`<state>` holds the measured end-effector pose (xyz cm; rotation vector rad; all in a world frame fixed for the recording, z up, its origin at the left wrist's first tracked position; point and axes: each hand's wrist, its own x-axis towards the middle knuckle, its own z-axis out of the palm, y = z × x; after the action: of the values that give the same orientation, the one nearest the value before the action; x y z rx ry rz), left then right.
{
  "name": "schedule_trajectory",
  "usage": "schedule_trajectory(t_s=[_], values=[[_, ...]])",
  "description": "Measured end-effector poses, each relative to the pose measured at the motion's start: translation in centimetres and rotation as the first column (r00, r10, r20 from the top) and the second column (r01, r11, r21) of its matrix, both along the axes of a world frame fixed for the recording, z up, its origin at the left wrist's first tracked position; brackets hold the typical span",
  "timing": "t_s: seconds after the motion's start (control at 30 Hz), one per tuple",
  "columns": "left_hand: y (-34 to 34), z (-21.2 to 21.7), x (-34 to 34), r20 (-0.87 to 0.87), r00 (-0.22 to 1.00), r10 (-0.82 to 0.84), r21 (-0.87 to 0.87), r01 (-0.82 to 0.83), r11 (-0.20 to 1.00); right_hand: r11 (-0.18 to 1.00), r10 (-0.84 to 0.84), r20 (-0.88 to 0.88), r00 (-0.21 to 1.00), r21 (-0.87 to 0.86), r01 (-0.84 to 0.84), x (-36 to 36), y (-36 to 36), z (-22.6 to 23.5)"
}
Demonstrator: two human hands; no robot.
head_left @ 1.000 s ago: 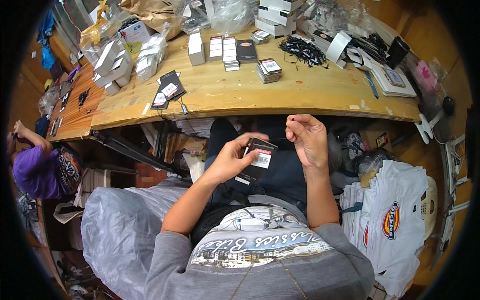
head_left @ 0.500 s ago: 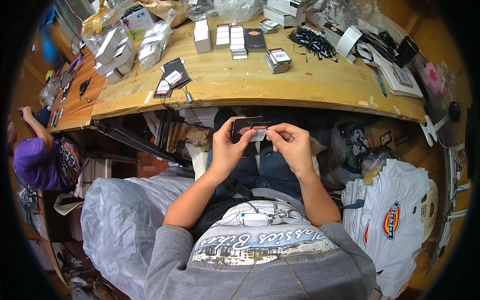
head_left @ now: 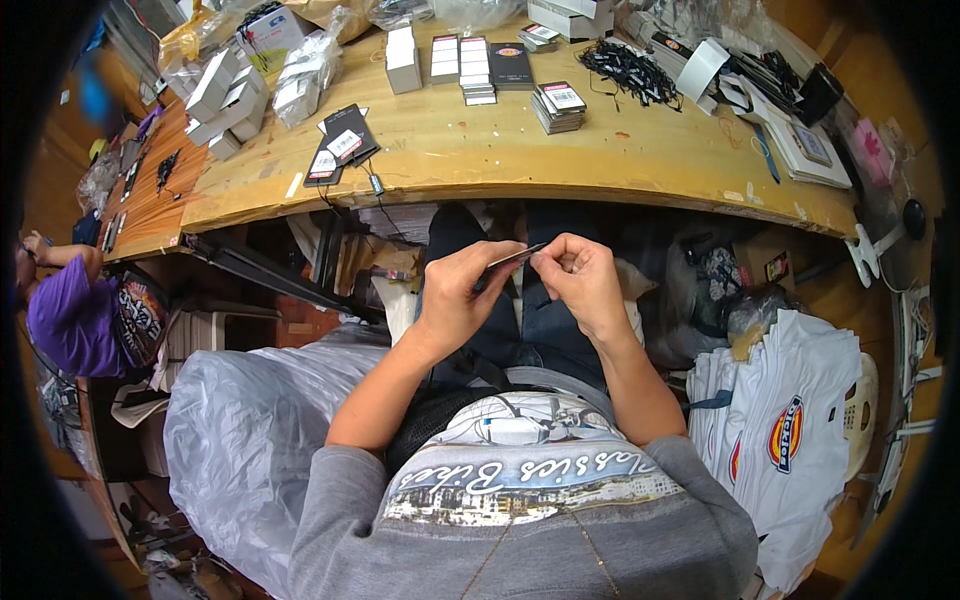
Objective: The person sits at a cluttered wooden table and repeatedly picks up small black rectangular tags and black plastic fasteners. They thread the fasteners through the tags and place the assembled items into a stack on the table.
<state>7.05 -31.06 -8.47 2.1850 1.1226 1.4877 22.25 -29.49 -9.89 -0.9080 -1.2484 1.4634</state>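
Observation:
Black cardboard hang tags are held above my lap, just off the table's front edge, and now show almost edge-on. My left hand is closed round their left end, thumb on the near side. At their right corner, my right hand makes a pinch with thumb and forefinger; any cord or small piece between those fingertips is hidden. Farther off, several black hang tags with white barcode stickers lie fanned near the table edge, with a small black cord tip hanging beside them.
On the yellow wooden table stand stacks of tags, a white card stack and a heap of black cords. White folded shirts hang at my right. A big plastic bag bulges at my left; a person in purple sits beyond.
The tags have tilted from showing their printed, stickered faces to nearly edge-on. Both hands stay close together, the right still pinching at the tags' corner. The view has shifted slightly.

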Motion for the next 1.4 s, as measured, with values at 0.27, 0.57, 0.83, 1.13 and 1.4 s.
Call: schedule_trajectory(t_s=[0.27,0.57,0.83,1.13,1.4], values=[[-0.7,0.4,-0.1,0.131,0.991,-0.041,-0.327,0.082,0.942,0.995,-0.080,0.056,0.995,0.059,0.077,-0.5,0.1,-0.2],[-1.0,0.0,-0.3,0.168,0.983,0.070,-0.309,-0.015,0.951,0.914,-0.242,0.189,0.952,0.373,0.159,-1.0,-1.1,1.2],[-1.2,0.6,0.0,0.064,0.998,-0.007,-0.141,0.016,0.990,0.937,-0.201,0.188,0.961,0.322,0.133,-0.5,-1.2,0.8],[-1.0,1.1,-0.9,-0.002,0.986,-0.165,-0.241,0.160,0.957,0.952,-0.172,0.176,0.969,0.284,0.117,-0.4,-0.7,0.2],[-1.1,0.1,-0.4,0.489,0.866,0.104,-0.396,0.114,0.911,0.786,-0.306,0.269,0.913,0.613,0.083,-1.4,-1.6,2.0]])
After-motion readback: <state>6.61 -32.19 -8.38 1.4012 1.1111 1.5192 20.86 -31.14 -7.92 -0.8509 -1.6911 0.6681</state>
